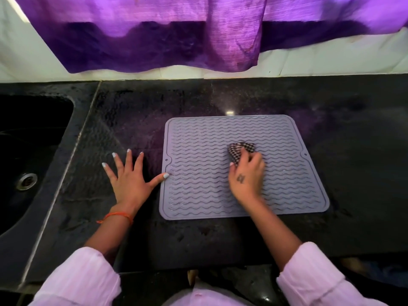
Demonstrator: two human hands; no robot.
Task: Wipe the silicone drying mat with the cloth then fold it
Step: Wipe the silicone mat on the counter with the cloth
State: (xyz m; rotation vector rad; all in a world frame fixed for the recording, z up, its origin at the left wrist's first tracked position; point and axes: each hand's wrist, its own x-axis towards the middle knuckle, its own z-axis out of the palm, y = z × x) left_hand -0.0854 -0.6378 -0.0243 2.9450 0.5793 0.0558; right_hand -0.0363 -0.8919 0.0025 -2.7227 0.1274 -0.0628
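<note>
A grey silicone drying mat [198, 151] with wavy ridges lies flat on the black counter [198, 100]. My right hand [246, 176] is over the mat's middle, its fingers curled round a bunched dark checked cloth [239, 149] that presses on the mat. My left hand [130, 180] lies spread flat on the counter just left of the mat, and its thumb tip touches the mat's left edge.
A black sink [28, 138] with a metal drain [27, 181] is set into the counter at the left. A purple curtain [154, 36] hangs over the white wall behind. The counter's front edge runs just below my forearms.
</note>
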